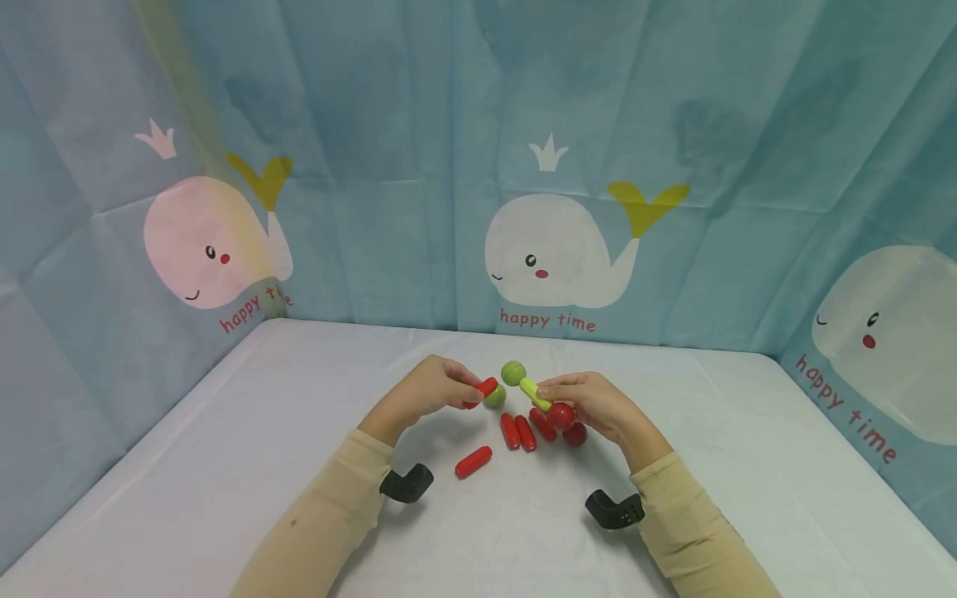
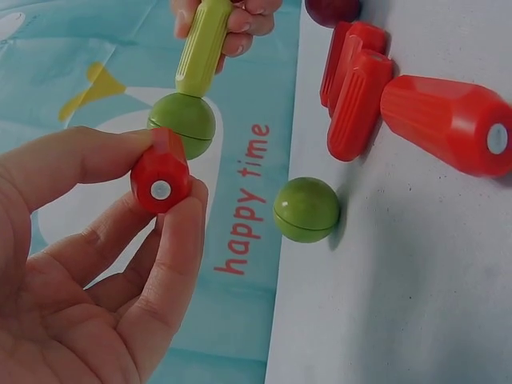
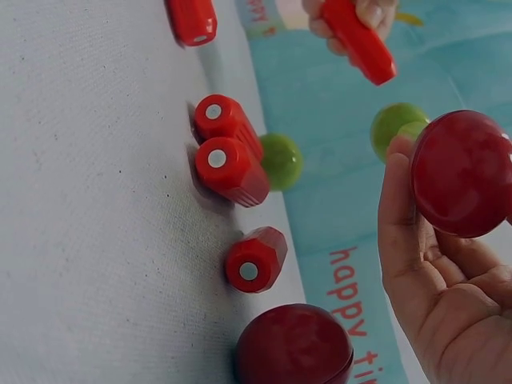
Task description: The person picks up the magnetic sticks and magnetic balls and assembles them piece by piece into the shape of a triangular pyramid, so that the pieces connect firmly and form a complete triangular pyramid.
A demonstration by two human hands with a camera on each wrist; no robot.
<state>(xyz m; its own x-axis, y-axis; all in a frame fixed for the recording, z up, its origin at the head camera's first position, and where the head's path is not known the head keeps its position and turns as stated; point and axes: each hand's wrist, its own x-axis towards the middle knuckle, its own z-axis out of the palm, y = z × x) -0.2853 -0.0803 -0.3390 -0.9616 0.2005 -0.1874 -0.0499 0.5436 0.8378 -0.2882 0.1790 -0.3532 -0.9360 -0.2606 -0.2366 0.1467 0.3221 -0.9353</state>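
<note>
My left hand (image 1: 469,393) pinches a short red stick (image 1: 486,388) between thumb and fingers, just above a loose green ball (image 1: 497,399) on the white table (image 1: 224,465). In the left wrist view the red stick (image 2: 160,172) shows its round magnet end. My right hand (image 1: 552,394) grips a green stick (image 1: 534,390) with a green ball (image 1: 512,372) on its far end and a red ball (image 1: 561,414) on its near end. The red ball (image 3: 462,172) fills the right wrist view. Stick and green ball are a few centimetres apart.
Three red sticks (image 1: 523,431) lie together between my hands, and another red stick (image 1: 473,462) lies nearer me. A second red ball (image 1: 574,434) rests under my right hand. Blue whale-print cloth (image 1: 553,249) walls the table on three sides.
</note>
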